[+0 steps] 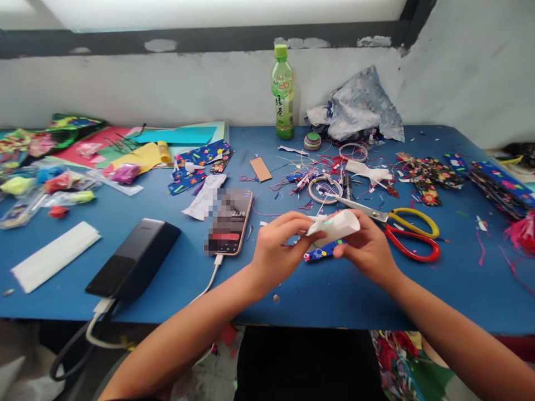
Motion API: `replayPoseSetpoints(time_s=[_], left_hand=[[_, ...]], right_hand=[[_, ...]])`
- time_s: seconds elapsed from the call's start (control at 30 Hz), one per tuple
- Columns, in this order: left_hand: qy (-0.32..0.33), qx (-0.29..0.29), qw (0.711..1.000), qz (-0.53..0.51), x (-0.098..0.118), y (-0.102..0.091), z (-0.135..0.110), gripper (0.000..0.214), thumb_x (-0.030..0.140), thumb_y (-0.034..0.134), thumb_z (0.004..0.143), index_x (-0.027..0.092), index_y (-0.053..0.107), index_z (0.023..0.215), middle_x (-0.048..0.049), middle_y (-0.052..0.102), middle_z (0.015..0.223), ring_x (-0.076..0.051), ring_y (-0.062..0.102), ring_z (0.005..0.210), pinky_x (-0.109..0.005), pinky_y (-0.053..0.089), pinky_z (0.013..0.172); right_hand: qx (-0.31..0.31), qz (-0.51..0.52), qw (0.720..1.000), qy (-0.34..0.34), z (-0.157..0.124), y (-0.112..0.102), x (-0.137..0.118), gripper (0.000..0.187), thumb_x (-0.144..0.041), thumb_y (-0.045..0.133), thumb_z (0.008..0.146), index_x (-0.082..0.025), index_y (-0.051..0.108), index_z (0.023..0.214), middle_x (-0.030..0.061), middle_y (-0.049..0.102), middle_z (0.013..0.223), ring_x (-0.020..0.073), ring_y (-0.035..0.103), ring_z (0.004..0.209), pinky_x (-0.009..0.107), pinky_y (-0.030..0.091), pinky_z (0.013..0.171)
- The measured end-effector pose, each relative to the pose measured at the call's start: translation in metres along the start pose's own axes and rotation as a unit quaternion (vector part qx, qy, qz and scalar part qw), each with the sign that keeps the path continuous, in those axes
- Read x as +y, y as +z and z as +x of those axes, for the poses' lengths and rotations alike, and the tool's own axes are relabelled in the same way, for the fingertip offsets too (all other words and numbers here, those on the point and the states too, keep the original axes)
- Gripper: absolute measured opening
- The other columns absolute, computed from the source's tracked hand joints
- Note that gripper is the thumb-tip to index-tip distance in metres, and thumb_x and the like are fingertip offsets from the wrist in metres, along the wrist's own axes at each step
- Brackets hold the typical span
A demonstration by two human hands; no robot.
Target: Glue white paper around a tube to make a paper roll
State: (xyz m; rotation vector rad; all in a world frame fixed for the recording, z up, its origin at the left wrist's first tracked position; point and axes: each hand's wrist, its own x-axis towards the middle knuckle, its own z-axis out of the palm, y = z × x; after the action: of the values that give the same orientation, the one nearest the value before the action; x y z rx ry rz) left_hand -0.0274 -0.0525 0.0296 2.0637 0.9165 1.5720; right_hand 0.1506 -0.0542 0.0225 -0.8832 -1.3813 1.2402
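My left hand (278,245) and my right hand (368,248) meet over the middle of the blue table (334,295). Both are closed on a small piece of white paper (336,227), which is curled between the fingers. Under it, pinched at my fingertips, shows a strip of blue patterned fabric (320,254). Scissors (401,231) with one yellow and one red handle lie just right of my right hand, blades pointing left.
A phone (229,221) on a cable and a black power bank (134,259) lie to the left. A green bottle (283,92) stands at the back wall. Thread scraps, rings (325,189), fabric strips (196,164) and coloured paper litter the table.
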Motion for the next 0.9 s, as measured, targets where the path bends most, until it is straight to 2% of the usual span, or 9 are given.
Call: replayPoseSetpoints(time_s=[0.07, 0.13, 0.3, 0.47, 0.67, 0.9], left_hand=[[0.016, -0.006, 1.0, 0.017, -0.001, 0.001, -0.002, 0.011, 0.01, 0.065, 0.084, 0.016, 0.071, 0.077, -0.0036, 0.074, 0.078, -0.012, 0.068, 0.07, -0.021, 0.055, 0.066], [-0.005, -0.013, 1.0, 0.017, -0.001, 0.001, -0.003, 0.014, 0.008, 0.063, 0.083, 0.017, 0.073, 0.077, -0.003, 0.075, 0.077, -0.012, 0.068, 0.067, -0.02, 0.055, 0.063], [-0.169, -0.015, 0.984, -0.056, 0.002, 0.0, -0.002, 0.011, 0.012, 0.068, 0.079, 0.017, 0.077, 0.074, -0.0008, 0.074, 0.066, -0.009, 0.061, 0.053, -0.018, 0.047, 0.049], [-0.274, -0.021, 0.95, -0.15, 0.002, 0.0, -0.002, 0.009, 0.024, 0.072, 0.078, 0.019, 0.08, 0.078, -0.0012, 0.074, 0.066, -0.011, 0.062, 0.055, -0.021, 0.053, 0.053], [-0.328, 0.004, 0.922, -0.207, 0.004, 0.001, 0.002, 0.005, 0.021, 0.076, 0.073, 0.023, 0.08, 0.075, 0.0003, 0.076, 0.069, -0.01, 0.065, 0.056, -0.018, 0.057, 0.053], [-0.349, 0.004, 0.904, -0.246, 0.004, -0.002, 0.002, 0.005, 0.024, 0.078, 0.072, 0.025, 0.08, 0.076, 0.0005, 0.077, 0.071, -0.01, 0.067, 0.055, -0.017, 0.059, 0.053]], right_hand=[[-0.004, 0.0, 1.0, 0.029, -0.002, 0.004, 0.003, 0.046, -0.041, 0.088, 0.059, -0.024, 0.063, 0.094, 0.0008, 0.07, 0.088, 0.0204, 0.069, 0.083, 0.033, 0.059, 0.076], [-0.01, 0.007, 0.998, 0.055, -0.004, 0.005, 0.004, 0.044, -0.038, 0.087, 0.062, -0.024, 0.065, 0.098, 0.0019, 0.073, 0.091, 0.0216, 0.07, 0.085, 0.035, 0.059, 0.078], [-0.039, 0.055, 0.996, 0.057, -0.002, 0.002, 0.0, 0.04, -0.034, 0.082, 0.071, -0.025, 0.062, 0.105, 0.0028, 0.075, 0.098, 0.0188, 0.072, 0.085, 0.031, 0.06, 0.074], [-0.077, 0.065, 0.993, 0.057, 0.0, -0.001, -0.005, 0.033, -0.031, 0.075, 0.08, -0.024, 0.061, 0.11, 0.0042, 0.075, 0.103, 0.0149, 0.071, 0.082, 0.027, 0.059, 0.072], [-0.109, 0.08, 0.989, 0.06, 0.0, -0.005, -0.005, 0.032, -0.032, 0.07, 0.085, -0.025, 0.063, 0.115, 0.0038, 0.074, 0.107, 0.0165, 0.071, 0.093, 0.029, 0.058, 0.082], [-0.127, 0.129, 0.981, 0.077, 0.0, -0.01, 0.003, 0.033, -0.032, 0.071, 0.084, -0.027, 0.063, 0.117, 0.0035, 0.073, 0.111, 0.0183, 0.07, 0.099, 0.031, 0.056, 0.085]])
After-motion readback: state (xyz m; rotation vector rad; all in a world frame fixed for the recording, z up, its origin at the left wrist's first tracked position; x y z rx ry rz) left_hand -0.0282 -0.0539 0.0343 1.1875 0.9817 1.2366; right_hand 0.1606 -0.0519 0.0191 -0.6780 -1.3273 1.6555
